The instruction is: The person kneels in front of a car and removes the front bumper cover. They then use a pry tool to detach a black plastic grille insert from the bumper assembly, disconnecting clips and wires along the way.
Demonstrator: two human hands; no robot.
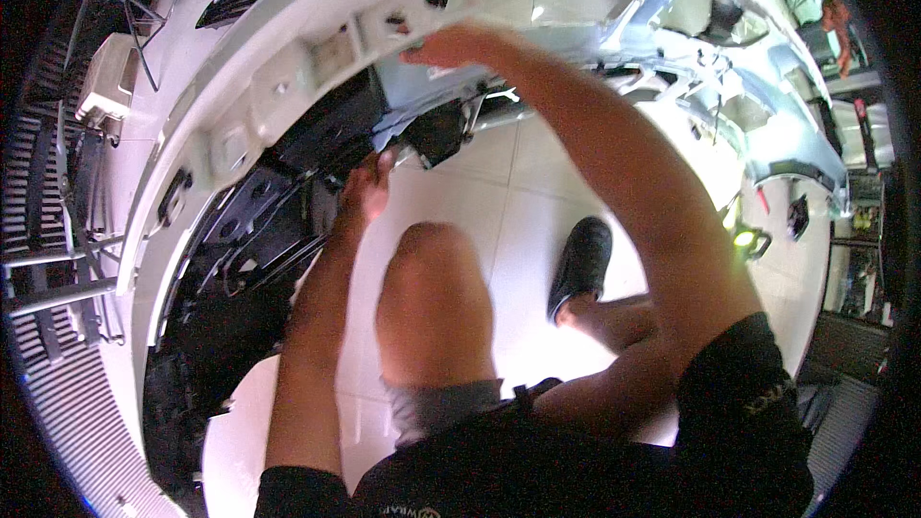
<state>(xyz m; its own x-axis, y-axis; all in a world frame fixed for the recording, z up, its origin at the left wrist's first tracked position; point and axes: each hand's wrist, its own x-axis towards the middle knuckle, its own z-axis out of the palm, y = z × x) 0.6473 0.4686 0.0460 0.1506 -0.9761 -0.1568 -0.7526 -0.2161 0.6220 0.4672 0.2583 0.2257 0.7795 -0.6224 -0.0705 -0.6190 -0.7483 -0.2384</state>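
Note:
A large curved white car bumper (278, 86) arches in front of me, its inner side partly toward me. Black plastic trim (251, 216) lines its lower left part. My left hand (366, 190) is at the trim's inner edge, fingers bent together and pointing up; what they grip, if anything, is hidden. Just above its fingertips is the corner of a pale bluish sheet-like surface (408, 86). My right hand (453, 46) reaches over this surface, close to the bumper's holed inner face. It is blurred, and its fingers point left.
A bright work light (744, 238) glows on the right near a cable-like dark item (797, 217). Slatted dark racks (38, 192) and a pale box (106, 82) stand at the left. My bent knee (436, 297) and shoe (583, 264) are over the tiled floor (470, 177).

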